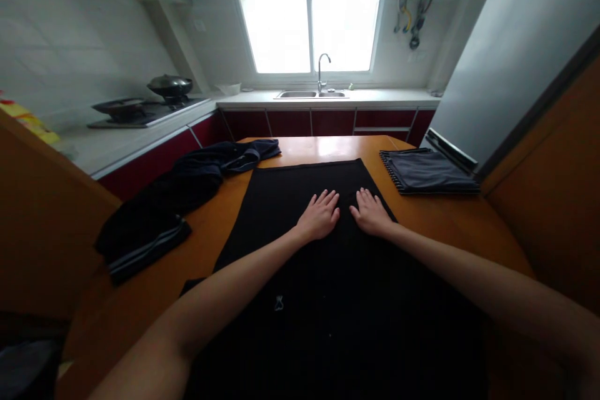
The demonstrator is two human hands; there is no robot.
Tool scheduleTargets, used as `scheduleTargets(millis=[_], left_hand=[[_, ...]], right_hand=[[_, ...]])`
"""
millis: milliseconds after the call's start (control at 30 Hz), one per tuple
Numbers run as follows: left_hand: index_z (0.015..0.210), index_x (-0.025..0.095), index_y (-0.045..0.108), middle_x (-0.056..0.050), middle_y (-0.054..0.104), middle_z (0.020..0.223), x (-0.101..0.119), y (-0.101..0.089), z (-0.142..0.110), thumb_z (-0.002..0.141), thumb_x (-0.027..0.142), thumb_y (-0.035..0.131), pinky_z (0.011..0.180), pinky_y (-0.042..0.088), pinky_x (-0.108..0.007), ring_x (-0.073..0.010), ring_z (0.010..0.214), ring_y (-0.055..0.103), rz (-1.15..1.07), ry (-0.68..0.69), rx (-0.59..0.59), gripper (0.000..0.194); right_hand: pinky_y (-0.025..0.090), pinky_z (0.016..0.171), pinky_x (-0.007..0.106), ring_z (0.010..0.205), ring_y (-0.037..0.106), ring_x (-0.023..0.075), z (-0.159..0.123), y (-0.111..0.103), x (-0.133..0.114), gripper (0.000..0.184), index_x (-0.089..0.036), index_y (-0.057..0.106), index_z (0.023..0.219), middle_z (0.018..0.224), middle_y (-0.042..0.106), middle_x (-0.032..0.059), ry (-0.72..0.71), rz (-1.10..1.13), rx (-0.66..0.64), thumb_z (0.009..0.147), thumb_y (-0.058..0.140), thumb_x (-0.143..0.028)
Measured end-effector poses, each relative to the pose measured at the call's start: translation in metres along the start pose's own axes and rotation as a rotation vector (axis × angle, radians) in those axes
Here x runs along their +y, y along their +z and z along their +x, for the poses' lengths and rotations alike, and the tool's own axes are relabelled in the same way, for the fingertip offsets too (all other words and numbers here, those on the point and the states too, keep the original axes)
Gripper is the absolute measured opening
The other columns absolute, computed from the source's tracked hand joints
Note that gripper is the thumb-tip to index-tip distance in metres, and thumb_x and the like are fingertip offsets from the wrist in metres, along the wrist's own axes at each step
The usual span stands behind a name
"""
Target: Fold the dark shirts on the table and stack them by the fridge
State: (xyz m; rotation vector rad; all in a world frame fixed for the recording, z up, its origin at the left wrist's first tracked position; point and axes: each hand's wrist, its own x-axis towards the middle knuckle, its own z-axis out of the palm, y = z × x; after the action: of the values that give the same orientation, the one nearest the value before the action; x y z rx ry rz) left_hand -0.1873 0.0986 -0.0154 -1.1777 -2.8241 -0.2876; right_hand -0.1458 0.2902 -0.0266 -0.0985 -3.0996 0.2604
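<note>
A black garment (300, 269) lies spread out flat on the wooden table (210, 225), its straight far edge toward the window. A small white mark shows on its cloth near my left forearm. My left hand (320, 214) rests palm down on the garment, fingers stretched out. Just to the right, my right hand (370, 212) also presses flat on the cloth near its right edge, fingers extended. Neither hand grips anything. The near part of the garment runs out of view at the bottom and is very dark.
Crumpled dark clothes (187, 181) lie along the table's left side. A folded dark grey garment with striped edging (426, 170) sits at the far right. Beyond stand a counter with a sink (300, 94), a stove with a lidded pan (169, 85), and a fridge (497, 50).
</note>
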Motion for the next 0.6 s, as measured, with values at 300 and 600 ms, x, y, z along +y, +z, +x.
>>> scheduleTargets(millis=[300, 600], left_hand=[[0.153, 0.020, 0.038, -0.005, 0.028, 0.163, -0.002, -0.001, 0.001, 0.102, 0.044, 0.026, 0.123, 0.015, -0.045, -0.0248, 0.152, 0.019, -0.013, 0.010, 0.000, 0.057], [0.153, 0.018, 0.037, -0.006, 0.029, 0.162, 0.000, -0.003, -0.001, 0.101, 0.042, 0.027, 0.123, 0.016, -0.045, -0.0241, 0.152, 0.019, -0.004, 0.007, 0.003, 0.058]], right_hand=[[0.012, 0.121, 0.042, 0.152, 0.015, 0.0266, 0.134, -0.008, 0.026, 0.066, -0.003, 0.025, 0.156, 0.164, 0.018, 0.0189, 0.051, -0.003, -0.016, 0.103, 0.024, -0.043], [0.003, 0.119, 0.057, 0.152, 0.010, 0.0326, 0.169, -0.019, 0.012, 0.065, 0.005, 0.023, 0.153, 0.162, 0.015, 0.0268, 0.134, -0.033, 0.112, 0.103, 0.023, -0.037]])
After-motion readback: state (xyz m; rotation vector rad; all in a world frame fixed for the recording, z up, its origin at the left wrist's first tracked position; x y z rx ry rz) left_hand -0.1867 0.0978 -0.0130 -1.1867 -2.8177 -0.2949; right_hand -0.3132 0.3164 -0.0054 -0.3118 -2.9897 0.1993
